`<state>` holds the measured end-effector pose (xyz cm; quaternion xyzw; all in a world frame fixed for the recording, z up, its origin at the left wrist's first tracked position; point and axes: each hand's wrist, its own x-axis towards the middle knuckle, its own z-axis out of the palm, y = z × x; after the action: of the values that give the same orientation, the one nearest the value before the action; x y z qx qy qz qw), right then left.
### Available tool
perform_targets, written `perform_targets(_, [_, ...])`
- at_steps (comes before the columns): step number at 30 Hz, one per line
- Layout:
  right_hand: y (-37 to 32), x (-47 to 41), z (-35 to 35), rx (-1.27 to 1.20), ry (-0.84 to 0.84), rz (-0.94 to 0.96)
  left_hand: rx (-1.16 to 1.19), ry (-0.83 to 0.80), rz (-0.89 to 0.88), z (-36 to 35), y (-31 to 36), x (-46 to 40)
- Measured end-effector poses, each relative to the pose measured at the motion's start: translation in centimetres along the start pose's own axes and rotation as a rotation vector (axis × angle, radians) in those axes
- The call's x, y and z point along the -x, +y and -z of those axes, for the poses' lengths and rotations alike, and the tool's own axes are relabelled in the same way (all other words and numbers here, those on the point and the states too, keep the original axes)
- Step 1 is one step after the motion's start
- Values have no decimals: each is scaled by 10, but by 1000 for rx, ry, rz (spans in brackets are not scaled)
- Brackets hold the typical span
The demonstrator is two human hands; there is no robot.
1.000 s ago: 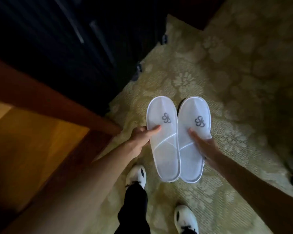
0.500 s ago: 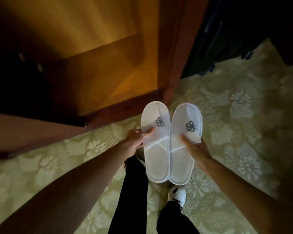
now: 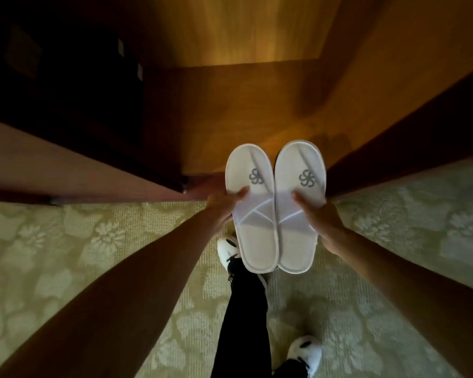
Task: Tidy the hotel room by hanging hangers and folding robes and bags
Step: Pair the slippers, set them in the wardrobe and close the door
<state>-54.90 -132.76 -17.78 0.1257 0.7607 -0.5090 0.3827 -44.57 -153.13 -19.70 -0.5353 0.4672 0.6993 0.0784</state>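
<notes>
- Two legs in black trousers point(image 3: 243, 317), white-and-black shoes point(image 3: 305, 356) on a patterned green carpet point(image 3: 79, 255).
- Left hand point(image 3: 221, 207) grasps the left slipper point(image 3: 253, 208) at its outer edge, thumb on top.
- Right hand point(image 3: 321, 222) grasps the right slipper point(image 3: 298, 205) likewise.
- Slippers white, grey logo on each, side by side and touching, toes pointing away, held above the carpet edge.
- Beyond: open wooden closet point(image 3: 243, 105), lit floor inside, dark door point(image 3: 52, 165) on the left.
</notes>
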Motion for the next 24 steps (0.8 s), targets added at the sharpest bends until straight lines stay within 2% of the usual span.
perform_targets(2, [-19, -27, -11, 50, 43, 20, -12, 19, 5, -2, 19, -30])
perform_targets(7, [-72, -103, -31, 303, 288, 233, 11, 11, 10, -28, 64, -107])
perform_targets(9, [-89, -145, -34, 351, 304, 269, 14, 48, -15, -43, 82, -139])
perform_targets(14, [-105, -247, -37, 253, 429, 294, -1, 105, -177, -83, 120, -228])
perform_targets(18, [-111, -342, -38, 323, 543, 391, -59, 196, -308, -117, 143, -310])
perform_targets(24, [-122, -465, -36, 251, 400, 410, -131, 202, -375, -155, 169, -414])
